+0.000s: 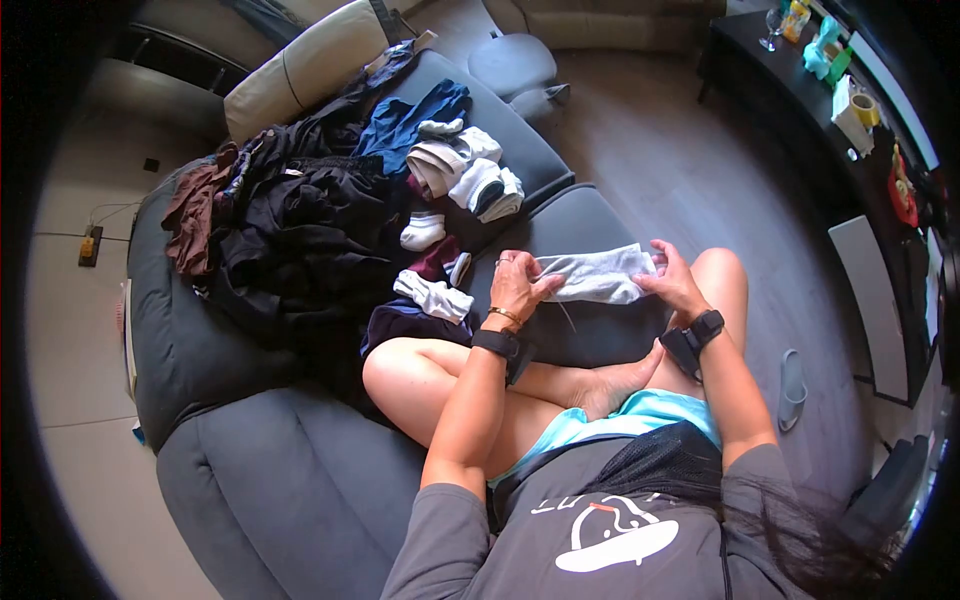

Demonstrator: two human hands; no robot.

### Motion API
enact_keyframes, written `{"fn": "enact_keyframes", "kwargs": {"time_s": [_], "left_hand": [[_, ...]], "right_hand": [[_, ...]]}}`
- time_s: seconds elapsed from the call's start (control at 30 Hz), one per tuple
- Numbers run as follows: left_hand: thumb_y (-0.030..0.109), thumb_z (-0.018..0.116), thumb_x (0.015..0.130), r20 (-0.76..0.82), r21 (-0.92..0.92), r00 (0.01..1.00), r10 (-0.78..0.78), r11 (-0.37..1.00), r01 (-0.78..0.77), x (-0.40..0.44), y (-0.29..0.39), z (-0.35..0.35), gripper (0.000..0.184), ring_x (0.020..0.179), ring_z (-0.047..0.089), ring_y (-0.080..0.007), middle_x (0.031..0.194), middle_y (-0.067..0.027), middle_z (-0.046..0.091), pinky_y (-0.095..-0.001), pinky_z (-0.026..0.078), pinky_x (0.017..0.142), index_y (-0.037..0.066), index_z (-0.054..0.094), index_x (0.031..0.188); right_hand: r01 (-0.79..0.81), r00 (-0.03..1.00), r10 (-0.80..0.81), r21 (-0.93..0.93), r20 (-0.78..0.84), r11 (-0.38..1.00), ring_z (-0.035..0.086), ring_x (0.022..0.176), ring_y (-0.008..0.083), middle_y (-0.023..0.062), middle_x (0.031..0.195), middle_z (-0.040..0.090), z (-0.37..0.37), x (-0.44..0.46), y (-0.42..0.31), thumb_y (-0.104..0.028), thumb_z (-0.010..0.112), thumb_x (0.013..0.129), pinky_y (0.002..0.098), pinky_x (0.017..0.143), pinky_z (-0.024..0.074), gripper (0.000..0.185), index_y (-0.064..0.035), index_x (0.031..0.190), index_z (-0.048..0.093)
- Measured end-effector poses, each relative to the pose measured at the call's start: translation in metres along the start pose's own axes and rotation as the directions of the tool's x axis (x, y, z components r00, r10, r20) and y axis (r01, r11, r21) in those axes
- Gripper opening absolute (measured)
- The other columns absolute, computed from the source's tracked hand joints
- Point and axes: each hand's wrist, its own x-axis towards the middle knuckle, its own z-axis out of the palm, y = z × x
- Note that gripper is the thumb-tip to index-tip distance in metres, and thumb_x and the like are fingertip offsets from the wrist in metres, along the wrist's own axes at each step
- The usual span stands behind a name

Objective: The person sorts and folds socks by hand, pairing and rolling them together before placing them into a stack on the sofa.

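Observation:
A light grey sock (598, 276) is stretched sideways between my two hands, above the dark grey sofa seat. My left hand (518, 285) pinches one end of it, thumb on top. At the other end, the fingers and thumb of my right hand (674, 280) grip the sock. Left of my left hand lies a white sock bundle (434, 297), with a smaller white bundle (423, 231) farther back. Several rolled white and grey socks (470, 172) are heaped beyond them.
Dark clothes (300, 235) pile over the sofa's left part, with a brown garment (200, 215) and a blue one (412, 125) among them. My bent legs frame the seat in front. A slipper (792, 390) lies on the floor at right. A black cabinet (775, 80) holds small items.

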Motion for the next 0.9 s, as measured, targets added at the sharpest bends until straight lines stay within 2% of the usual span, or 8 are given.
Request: {"fn": "enact_keyframes", "kwargs": {"time_s": [0.1, 0.23, 0.37, 0.47, 0.6, 0.67, 0.83, 0.9], "left_hand": [[0.036, 0.079, 0.067, 0.282, -0.153, 0.940, -0.191, 0.959, 0.240, 0.001, 0.005, -0.012, 0.042, 0.061, 0.053, -0.0186, 0.065, -0.0072, 0.056, -0.0305, 0.044, 0.058, 0.005, 0.051, 0.070], [0.030, 0.082, 0.066, 0.363, -0.379, 0.888, -0.281, 0.826, 0.416, 0.003, 0.001, -0.022, 0.039, 0.072, 0.055, -0.0118, 0.071, -0.0048, 0.059, -0.0289, 0.046, 0.065, 0.004, 0.054, 0.075], [0.029, 0.085, 0.061, 0.418, -0.492, 0.899, -0.134, 0.798, 0.347, -0.001, -0.010, -0.016, 0.050, 0.084, 0.057, -0.0153, 0.087, -0.0099, 0.062, -0.0296, 0.047, 0.074, 0.002, 0.059, 0.094], [0.028, 0.083, 0.068, 0.482, -0.326, 0.869, -0.109, 0.899, 0.293, -0.002, -0.022, -0.011, 0.045, 0.077, 0.056, -0.0087, 0.081, -0.0017, 0.061, -0.0242, 0.046, 0.068, 0.002, 0.059, 0.096], [0.033, 0.069, 0.081, 0.384, -0.268, 0.917, -0.110, 0.937, 0.225, 0.001, -0.008, -0.018, 0.032, 0.071, 0.055, -0.0091, 0.075, -0.0022, 0.061, -0.0264, 0.044, 0.062, 0.002, 0.061, 0.087], [0.034, 0.066, 0.083, 0.392, -0.291, 0.909, -0.143, 0.918, 0.270, 0.002, -0.009, -0.016, 0.032, 0.069, 0.055, -0.0103, 0.075, -0.0035, 0.061, -0.0272, 0.044, 0.062, 0.002, 0.062, 0.087], [0.031, 0.065, 0.082, 0.311, -0.210, 0.926, -0.213, 0.935, 0.285, 0.001, -0.015, -0.009, 0.028, 0.069, 0.057, -0.0167, 0.075, -0.0079, 0.062, -0.0302, 0.045, 0.064, 0.003, 0.064, 0.087], [0.030, 0.068, 0.078, -0.077, 0.031, 0.987, 0.141, 0.990, -0.139, 0.001, -0.015, -0.011, 0.026, 0.075, 0.060, -0.0277, 0.075, -0.0135, 0.060, -0.0373, 0.048, 0.068, 0.005, 0.065, 0.085]], "right_hand": [[-0.047, 0.982, 0.032, 0.074, 0.188, 0.996, 0.053, 0.091, 0.0137, 0.0052, 0.094, 0.057, -0.007, 0.002, 0.002, -0.019, 0.075, 0.074, 0.0286, 0.079, 0.0464, 0.052, 0.0012, 0.116, 0.051], [-0.003, 0.983, -0.024, 0.147, 0.184, 0.989, 0.052, 0.091, 0.0134, 0.0054, 0.096, 0.057, -0.007, 0.005, 0.002, -0.015, 0.073, 0.076, 0.0288, 0.081, 0.0459, 0.051, 0.0010, 0.118, 0.048], [-0.092, 0.982, 0.043, 0.268, 0.184, 0.959, 0.053, 0.097, 0.0138, 0.0061, 0.100, 0.057, -0.002, 0.005, 0.001, -0.013, 0.071, 0.079, 0.0272, 0.084, 0.0450, 0.044, -0.0001, 0.115, 0.049], [0.083, 0.994, -0.098, 0.230, 0.055, 0.970, 0.052, 0.105, 0.0153, 0.0087, 0.108, 0.056, 0.001, 0.001, -0.009, -0.009, 0.069, 0.080, 0.0268, 0.089, 0.0444, 0.041, 0.0001, 0.115, 0.049], [0.038, 0.997, -0.064, 0.449, 0.043, 0.893, 0.050, 0.113, 0.0182, 0.0117, 0.123, 0.050, -0.006, 0.001, -0.019, 0.001, 0.064, 0.082, 0.0309, 0.096, 0.0420, 0.038, -0.0038, 0.117, 0.049], [0.255, 0.965, -0.258, 0.446, -0.054, 0.858, 0.049, 0.115, 0.0189, 0.0092, 0.124, 0.051, -0.005, 0.005, -0.015, 0.001, 0.063, 0.083, 0.0304, 0.096, 0.0423, 0.035, -0.0054, 0.115, 0.052], [0.167, 0.985, -0.166, 0.033, -0.042, 0.985, 0.052, 0.075, 0.0111, 0.0013, 0.090, 0.059, -0.006, 0.003, -0.013, -0.015, 0.070, 0.081, 0.0257, 0.071, 0.0465, 0.028, -0.0026, 0.103, 0.060], [0.132, 0.991, -0.133, 0.042, 0.003, 0.990, 0.051, 0.074, 0.0110, 0.0011, 0.088, 0.058, -0.005, 0.004, -0.007, -0.014, 0.070, 0.079, 0.0259, 0.071, 0.0465, 0.029, -0.0026, 0.104, 0.060]]}}
